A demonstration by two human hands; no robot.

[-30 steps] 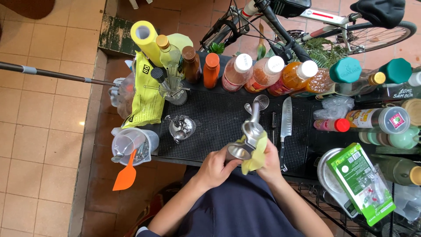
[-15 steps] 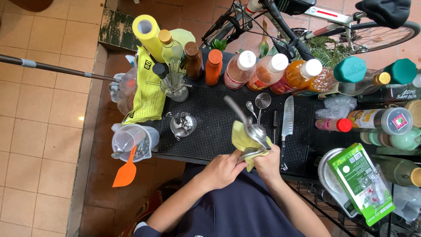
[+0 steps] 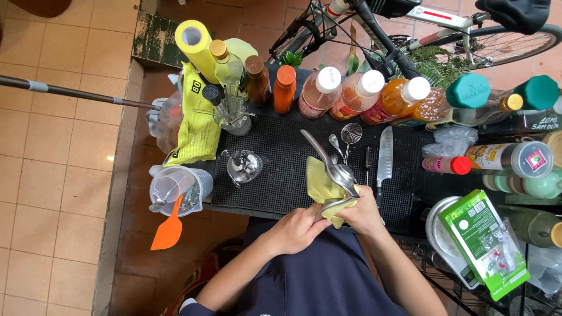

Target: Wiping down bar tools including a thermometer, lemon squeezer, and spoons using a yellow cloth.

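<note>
While your right hand (image 3: 364, 212) gripped the hinged steel citrus squeezer (image 3: 333, 169), your left hand (image 3: 297, 227) pinched the yellow cloth (image 3: 321, 186), wiping; handle at 11 o'clock probably next.

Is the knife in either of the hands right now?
No, the knife lies on the black mat, while both hands hold the metal squeezer and yellow cloth.

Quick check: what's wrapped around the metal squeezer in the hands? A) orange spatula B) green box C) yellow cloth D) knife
C: a yellow cloth is bunched around the metal squeezer, held between the left hand and right hand.
</note>
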